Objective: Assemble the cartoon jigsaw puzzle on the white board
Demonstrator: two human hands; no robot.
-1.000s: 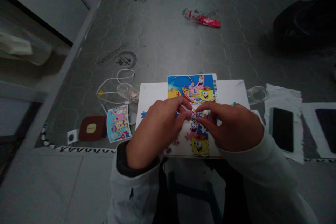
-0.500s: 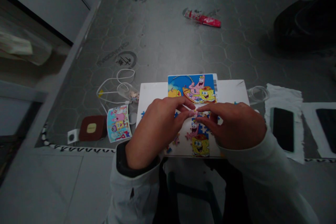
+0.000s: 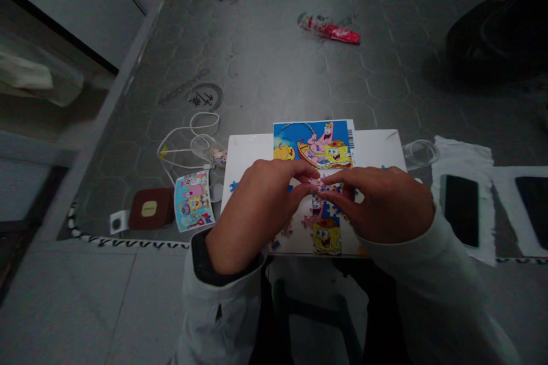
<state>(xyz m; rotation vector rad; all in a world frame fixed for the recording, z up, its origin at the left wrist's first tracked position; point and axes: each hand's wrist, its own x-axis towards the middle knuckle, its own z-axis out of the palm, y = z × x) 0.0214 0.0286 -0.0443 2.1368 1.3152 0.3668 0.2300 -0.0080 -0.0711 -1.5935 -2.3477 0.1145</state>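
Note:
Between my fingertips is a small pink jigsaw puzzle piece (image 3: 315, 183), above the white board. My left hand (image 3: 274, 194) pinches it from the left, and my right hand (image 3: 372, 199) pinches at its right side. Just below the fingers lies a joined part of the puzzle (image 3: 326, 236) with a yellow face and some pink. Loose puzzle pieces (image 3: 287, 228) are scattered around, several partly hidden by my hands. The picture card (image 3: 317, 142) with the cartoon scene lies beyond my fingertips.
A white box-like table (image 3: 248, 151) carries the puzzle. At left are a cartoon picture sheet (image 3: 194, 201), a brown box (image 3: 150, 209) and a white cable (image 3: 182, 128). At right, a phone (image 3: 461, 211) rests on white tissue. A red wrapper (image 3: 338, 33) lies on the floor mat.
Both hands stay almost in the same place. The fingertips shift very slightly around the pink piece, and a little more of it shows.

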